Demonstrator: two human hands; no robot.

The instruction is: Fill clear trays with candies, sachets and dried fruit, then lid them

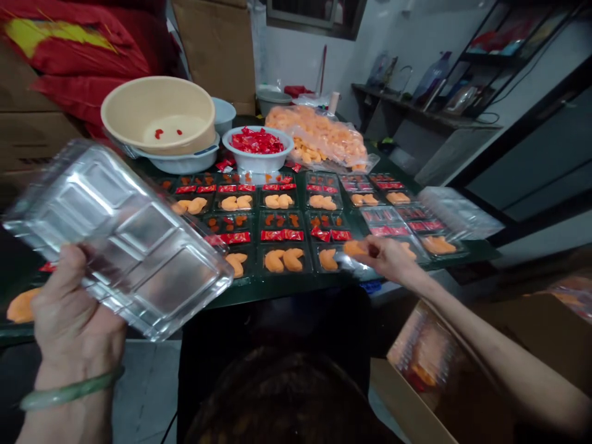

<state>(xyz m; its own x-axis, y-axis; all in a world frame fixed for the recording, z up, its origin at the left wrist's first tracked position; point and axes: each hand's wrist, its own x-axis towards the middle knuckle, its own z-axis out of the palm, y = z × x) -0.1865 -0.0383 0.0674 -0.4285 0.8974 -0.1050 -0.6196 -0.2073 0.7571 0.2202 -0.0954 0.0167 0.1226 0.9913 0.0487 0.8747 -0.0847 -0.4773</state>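
Note:
My left hand (76, 308) grips a stack of clear plastic tray lids (148, 240) by its lower left edge, tilted above the table. A green bangle (71, 391) is on that wrist. Over the table's front edge, my right hand (388, 259) pinches an orange crescent-shaped piece (354, 248), like a fortune cookie. Shiny clear plastic lies just below those fingers. Beside it is a black compartment tray (328, 277) with another orange crescent, red packets and small dark orange bits. Similar filled trays stand in rows; those near my right hand look covered with clear plastic.
A white bowl of red packets (259, 160), a large cream basin (157, 105) and a bag of orange crescents (319, 139) stand at the back. More clear plastic trays (462, 213) lie at the right end. An open cardboard box (402, 394) holding packs is on the lower right.

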